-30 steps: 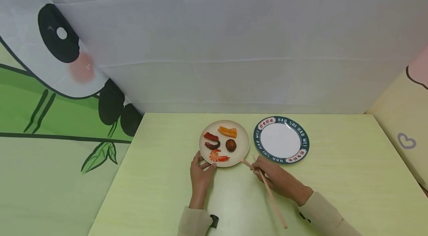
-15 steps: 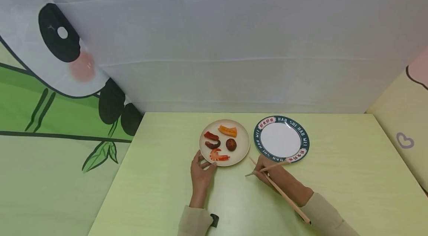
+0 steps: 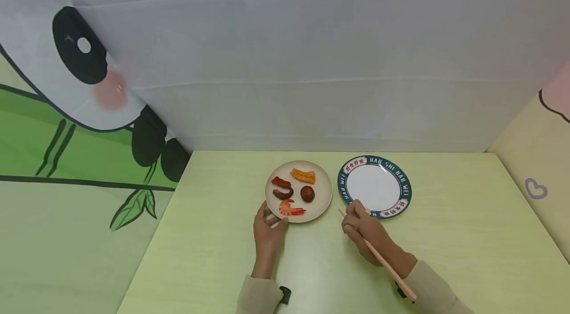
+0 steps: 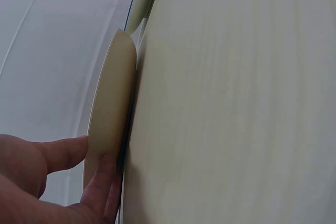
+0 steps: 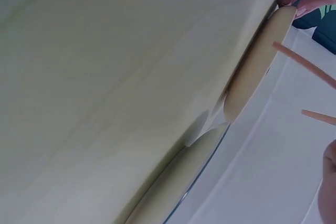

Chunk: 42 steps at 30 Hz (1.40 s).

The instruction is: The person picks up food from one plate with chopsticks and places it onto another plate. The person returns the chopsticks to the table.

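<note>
My left hand (image 3: 268, 235) holds the near-left rim of a round beige plate (image 3: 320, 209); in the left wrist view its fingertips press the plate's side and rim. On this plate lie a shrimp (image 3: 291, 207), a brown mushroom cap (image 3: 307, 194) with a scored top, an orange-yellow strip (image 3: 303, 175), a red piece (image 3: 281, 182) and a dark curved piece (image 3: 283, 194). My right hand (image 3: 367, 232) grips a pair of wooden chopsticks (image 3: 388, 268), just in front of the blue-rimmed plate. Two spread chopstick tips (image 5: 304, 62) show in the right wrist view.
A white plate with a dark blue lettered rim (image 3: 405, 188) stands right of the beige one, close beside it. Both plates are near the back of the pale green table (image 3: 213, 254), where a white cloth wall (image 3: 311, 81) rises. A printed panel (image 3: 67, 235) borders the left.
The right hand has turned the chopsticks about in its fingers, their back ends swinging right toward the sleeve. The left hand and both plates stay where they were.
</note>
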Each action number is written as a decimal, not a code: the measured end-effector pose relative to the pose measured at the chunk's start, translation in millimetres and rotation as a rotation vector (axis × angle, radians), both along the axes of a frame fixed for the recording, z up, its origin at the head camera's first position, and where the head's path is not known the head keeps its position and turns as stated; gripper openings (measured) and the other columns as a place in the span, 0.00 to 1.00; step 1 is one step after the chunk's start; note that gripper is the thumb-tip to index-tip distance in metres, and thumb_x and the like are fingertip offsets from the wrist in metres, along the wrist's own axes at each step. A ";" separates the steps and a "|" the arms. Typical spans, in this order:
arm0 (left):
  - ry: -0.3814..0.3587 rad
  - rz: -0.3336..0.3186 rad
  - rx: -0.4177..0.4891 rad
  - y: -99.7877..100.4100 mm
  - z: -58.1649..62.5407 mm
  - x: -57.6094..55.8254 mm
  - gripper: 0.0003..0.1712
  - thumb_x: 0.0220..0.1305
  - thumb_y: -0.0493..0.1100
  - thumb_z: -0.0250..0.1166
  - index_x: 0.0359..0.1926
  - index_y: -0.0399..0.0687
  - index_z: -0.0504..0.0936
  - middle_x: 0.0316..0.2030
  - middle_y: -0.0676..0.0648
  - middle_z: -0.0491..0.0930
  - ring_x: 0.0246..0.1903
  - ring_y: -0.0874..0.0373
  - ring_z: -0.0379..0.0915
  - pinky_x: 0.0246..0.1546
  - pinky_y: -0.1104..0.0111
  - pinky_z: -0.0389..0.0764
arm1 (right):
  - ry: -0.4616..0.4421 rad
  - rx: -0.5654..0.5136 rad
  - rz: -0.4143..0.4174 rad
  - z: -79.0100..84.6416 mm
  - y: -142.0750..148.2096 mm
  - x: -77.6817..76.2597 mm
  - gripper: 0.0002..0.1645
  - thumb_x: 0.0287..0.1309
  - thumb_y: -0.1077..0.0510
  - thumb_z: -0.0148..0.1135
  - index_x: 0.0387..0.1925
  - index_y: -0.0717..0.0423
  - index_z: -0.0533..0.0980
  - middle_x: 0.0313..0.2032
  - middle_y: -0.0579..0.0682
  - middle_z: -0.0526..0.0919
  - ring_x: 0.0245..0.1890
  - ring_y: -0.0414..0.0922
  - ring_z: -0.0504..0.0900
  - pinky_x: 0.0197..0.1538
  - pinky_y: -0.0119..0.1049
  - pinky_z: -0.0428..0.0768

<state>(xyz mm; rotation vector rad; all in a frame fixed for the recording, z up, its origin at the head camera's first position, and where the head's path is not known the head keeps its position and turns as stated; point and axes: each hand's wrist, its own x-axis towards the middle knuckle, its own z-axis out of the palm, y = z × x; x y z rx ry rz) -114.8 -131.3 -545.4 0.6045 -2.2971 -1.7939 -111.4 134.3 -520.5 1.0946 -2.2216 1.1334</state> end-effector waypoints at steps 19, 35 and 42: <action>-0.002 -0.002 -0.008 -0.4 0.7 0.9 0.46 0.60 0.27 0.73 0.77 0.30 0.63 0.57 0.32 0.76 0.49 0.41 0.84 0.54 0.49 0.82 | -0.335 -0.417 -0.010 2.3 -9.0 5.1 0.18 0.60 0.82 0.62 0.34 0.59 0.84 0.23 0.48 0.80 0.17 0.40 0.77 0.21 0.27 0.76; -0.002 -0.012 -0.009 -0.1 2.2 0.9 0.45 0.62 0.29 0.73 0.77 0.30 0.63 0.58 0.32 0.76 0.49 0.41 0.84 0.53 0.50 0.82 | -0.456 -0.444 0.028 12.0 -5.0 10.3 0.27 0.80 0.72 0.33 0.46 0.66 0.83 0.30 0.45 0.78 0.20 0.46 0.70 0.21 0.41 0.69; 0.012 -0.019 -0.007 -1.8 -0.3 1.8 0.45 0.61 0.28 0.73 0.77 0.30 0.63 0.57 0.32 0.76 0.49 0.41 0.84 0.53 0.49 0.82 | -0.457 -0.478 0.053 12.0 -5.7 9.4 0.22 0.80 0.73 0.37 0.47 0.71 0.81 0.29 0.53 0.77 0.18 0.48 0.73 0.18 0.37 0.72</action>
